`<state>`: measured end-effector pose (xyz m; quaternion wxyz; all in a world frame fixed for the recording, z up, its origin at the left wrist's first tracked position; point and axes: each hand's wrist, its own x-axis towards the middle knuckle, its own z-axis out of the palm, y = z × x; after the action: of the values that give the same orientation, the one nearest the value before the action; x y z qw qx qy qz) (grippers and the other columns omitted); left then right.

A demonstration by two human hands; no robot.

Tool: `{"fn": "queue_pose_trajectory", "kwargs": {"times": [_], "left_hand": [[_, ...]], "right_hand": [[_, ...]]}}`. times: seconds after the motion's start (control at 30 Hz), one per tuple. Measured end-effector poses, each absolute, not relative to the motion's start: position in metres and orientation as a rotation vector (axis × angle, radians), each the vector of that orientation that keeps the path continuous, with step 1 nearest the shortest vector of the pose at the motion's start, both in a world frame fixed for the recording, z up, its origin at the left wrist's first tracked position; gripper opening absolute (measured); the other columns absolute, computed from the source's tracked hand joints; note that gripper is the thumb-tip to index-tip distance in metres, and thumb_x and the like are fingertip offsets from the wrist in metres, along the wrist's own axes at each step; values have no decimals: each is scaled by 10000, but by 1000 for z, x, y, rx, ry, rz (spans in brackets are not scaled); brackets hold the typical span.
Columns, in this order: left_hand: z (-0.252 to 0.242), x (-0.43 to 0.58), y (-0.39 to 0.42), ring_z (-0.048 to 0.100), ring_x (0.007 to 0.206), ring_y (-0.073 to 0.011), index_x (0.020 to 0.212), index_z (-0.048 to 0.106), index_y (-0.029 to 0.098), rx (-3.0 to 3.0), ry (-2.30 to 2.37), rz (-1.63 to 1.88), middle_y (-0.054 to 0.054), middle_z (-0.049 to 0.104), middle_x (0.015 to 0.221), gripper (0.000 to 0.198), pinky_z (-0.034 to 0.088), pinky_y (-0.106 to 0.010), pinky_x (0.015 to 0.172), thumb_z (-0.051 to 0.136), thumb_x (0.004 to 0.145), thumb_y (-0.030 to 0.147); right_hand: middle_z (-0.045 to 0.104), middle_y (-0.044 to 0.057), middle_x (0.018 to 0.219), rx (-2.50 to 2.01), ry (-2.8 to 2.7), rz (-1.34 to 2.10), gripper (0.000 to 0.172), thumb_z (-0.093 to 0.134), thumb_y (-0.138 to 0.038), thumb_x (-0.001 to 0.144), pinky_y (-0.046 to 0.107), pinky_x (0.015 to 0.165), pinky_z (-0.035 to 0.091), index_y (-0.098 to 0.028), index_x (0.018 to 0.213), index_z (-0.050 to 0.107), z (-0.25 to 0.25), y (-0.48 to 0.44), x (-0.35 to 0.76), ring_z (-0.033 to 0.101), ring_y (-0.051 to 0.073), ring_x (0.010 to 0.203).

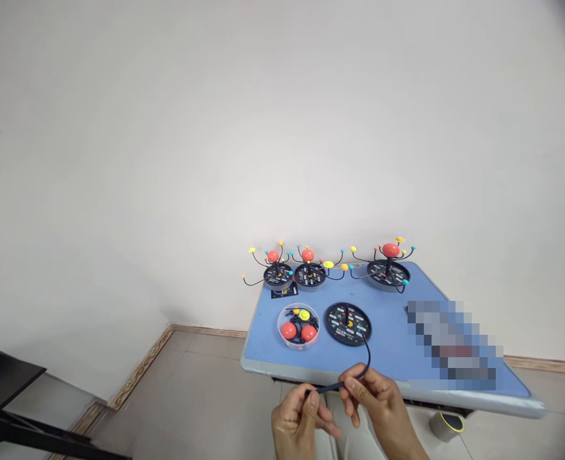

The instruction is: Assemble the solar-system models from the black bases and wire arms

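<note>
A thin black wire is being pinched by the left hand and right hand, its far end curving up to a black disc base, apparently at the rim. Beside that, a clear tub of red balls is set on the blue surface, with three planet models lined up beyond.
</note>
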<state>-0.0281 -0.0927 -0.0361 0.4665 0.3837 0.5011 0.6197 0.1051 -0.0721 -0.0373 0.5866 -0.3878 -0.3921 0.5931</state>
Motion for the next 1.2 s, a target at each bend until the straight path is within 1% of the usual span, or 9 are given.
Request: {"fn": "queue_pose_trajectory", "kwargs": {"times": [0.17,0.3,0.43,0.5,0.6,0.73,0.93,1.1,1.2], "left_hand": [[-42,-22,-84,593,312,-150,668,682,125,940,1134,1371,-35,627,458,539,408,-173,336,730,691,661],[-41,-9,-71,606,346,-150,702,691,122,938,1079,1363,-27,627,485,532,423,-182,360,738,686,651],[-32,7,-52,585,365,-121,749,687,131,953,1023,1389,4,612,521,489,436,-188,393,737,709,616],[-27,16,-41,556,369,-98,721,672,135,973,1000,1390,21,587,528,492,435,-184,401,737,700,623],[-24,30,-23,503,366,-74,711,670,137,1003,976,1396,40,544,520,504,415,-177,387,734,683,636],[-25,47,1,431,352,-66,776,714,123,1028,960,1374,53,491,461,532,388,-179,356,727,673,644],[-24,59,32,352,320,-48,804,725,108,1071,958,1307,66,444,425,532,296,-169,315,695,703,630],[-30,61,51,378,312,-54,1181,622,91,1082,1026,1222,68,528,517,707,271,-168,295,747,659,552],[-39,61,55,390,349,-55,1202,602,104,1106,1103,1258,58,533,606,646,287,-171,296,716,701,496]], "right_hand": [[623,2,546,-912,-873,1297,342,744,-500,768,238,424,390,-169,726,667,-41,-69,113,502,119,450],[655,12,636,-922,-837,1283,365,739,-540,750,251,451,429,-193,851,691,-51,-67,121,553,149,513],[575,-14,535,-1120,-1054,1120,378,641,-560,824,234,413,413,-199,713,667,-63,-70,131,511,133,457],[596,-8,557,-1173,-1308,800,308,600,-467,885,234,450,450,-211,726,666,-62,-68,141,545,138,481],[726,58,875,-1080,-1651,59,154,535,-226,933,247,645,528,-225,958,687,-46,-55,162,666,175,747],[740,91,1051,-1082,-1956,-586,360,389,-33,912,282,642,516,-194,1079,663,-14,-20,184,636,217,850],[660,31,717,-1175,-2256,-548,358,419,93,781,274,506,386,-194,790,633,0,23,196,583,199,674],[616,25,649,-1329,-2291,-491,327,489,103,763,286,491,296,-193,691,609,-6,46,205,576,199,664],[632,31,669,-1497,-2327,-414,304,523,77,789,288,518,293,-192,683,618,-6,53,205,584,206,707]]}}
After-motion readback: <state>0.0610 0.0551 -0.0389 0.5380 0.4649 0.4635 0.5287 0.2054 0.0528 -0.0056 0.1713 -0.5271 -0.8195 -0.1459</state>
